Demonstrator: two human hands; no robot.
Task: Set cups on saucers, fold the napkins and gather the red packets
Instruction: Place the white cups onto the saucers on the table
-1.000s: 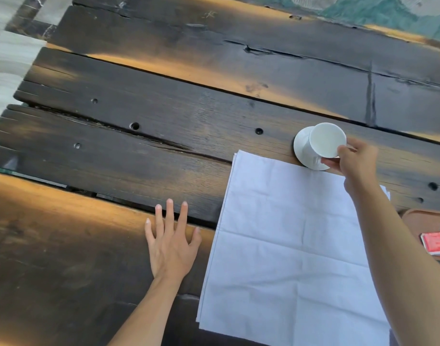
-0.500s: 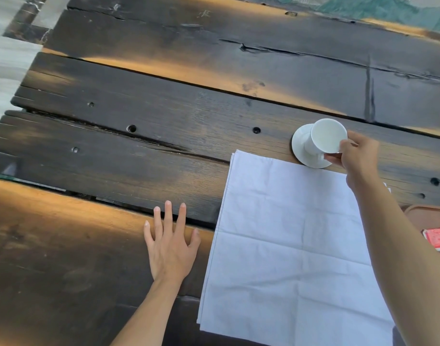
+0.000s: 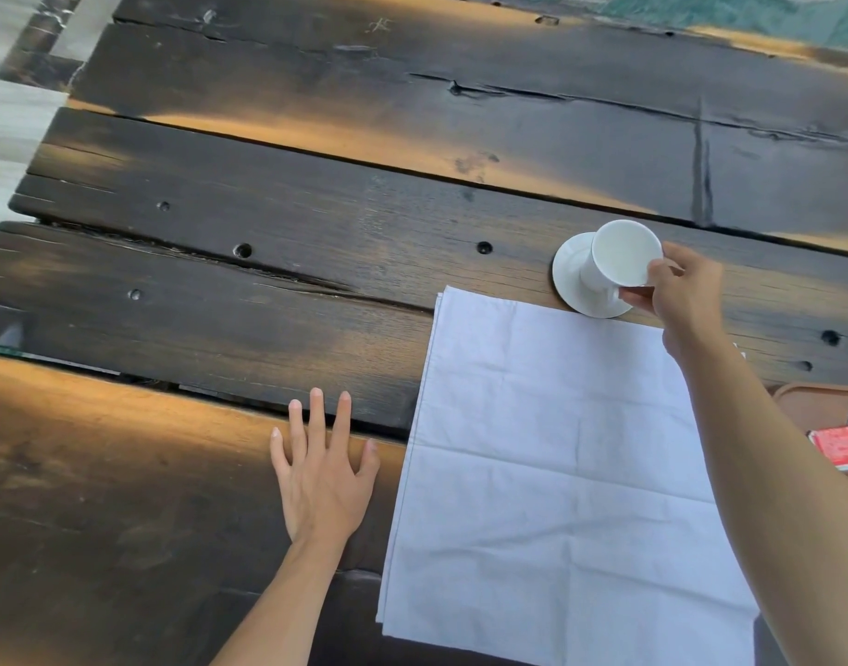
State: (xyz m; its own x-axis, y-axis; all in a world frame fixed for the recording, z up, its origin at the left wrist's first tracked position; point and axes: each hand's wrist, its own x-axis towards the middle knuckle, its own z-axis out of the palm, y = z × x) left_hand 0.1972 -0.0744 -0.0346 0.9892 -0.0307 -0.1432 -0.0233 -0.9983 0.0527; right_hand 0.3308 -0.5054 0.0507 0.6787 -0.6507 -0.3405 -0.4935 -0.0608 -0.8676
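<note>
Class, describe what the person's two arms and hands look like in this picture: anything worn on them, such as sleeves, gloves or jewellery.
Both arms are bare as far as the picture shows: no sleeves reach the forearms. The left hand and the right hand wear no gloves. No ring, watch or bracelet shows on either. The fingernails of the left hand are short and unpainted.

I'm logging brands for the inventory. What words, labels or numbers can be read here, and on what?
Red packets, on the brown tray: white print on the faces, too small and blurred to read.
Cup, saucer, napkin, table: no text or marks to read.
So nothing legible in this view.
</note>
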